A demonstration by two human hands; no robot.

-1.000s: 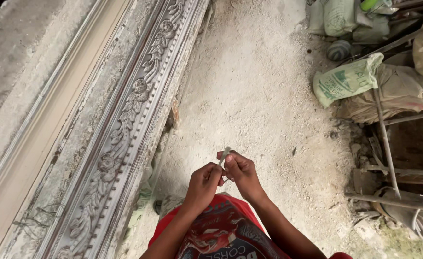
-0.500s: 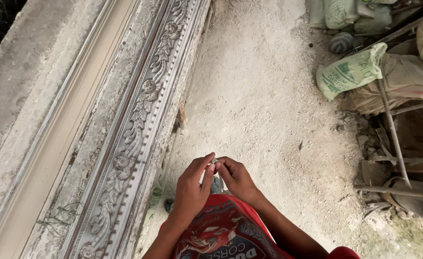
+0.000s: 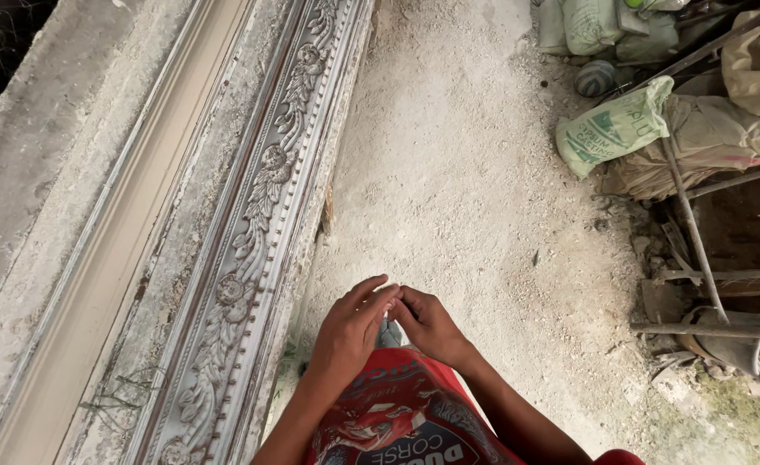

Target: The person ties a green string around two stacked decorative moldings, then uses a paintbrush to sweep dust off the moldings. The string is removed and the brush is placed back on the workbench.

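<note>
- My left hand [image 3: 350, 331] and right hand [image 3: 427, 323] are together in front of my red shirt [image 3: 401, 413], near bottom centre, fingertips touching.
- Both hands half curled, fingers pinched toward each other at the meeting point. Something small sits between the fingertips, but it's hidden; can't tell what it is or which hand actually grips it.
- A small grey bit [image 3: 388, 331] shows just below the two hands, between the wrists. Too covered to identify.
- Hands are above the dusty concrete floor [image 3: 466, 189], not touching it.
- Left of my hands: long carved moulding [image 3: 263, 189] with floral and leaf relief, running from near left to far centre. Grey, weathered, paint flaking.
- Further left, beside it: plain cream-coloured moulded strip [image 3: 130, 232], parallel to the carved one, then rough grey slab [image 3: 27, 164] at the far left edge.
- Far right: green-and-white sack [image 3: 612, 129] lying tilted on a heap of tan sacks [image 3: 716, 138].
- More pale sacks [image 3: 604, 26] at the far top right, with a round grey object [image 3: 595, 77] just near them.
- Right edge: thin rusty metal rods [image 3: 690, 224] crossing over rubble, well apart from my hands.
- Floor around the hands is powdery, with small stones scattered.
</note>
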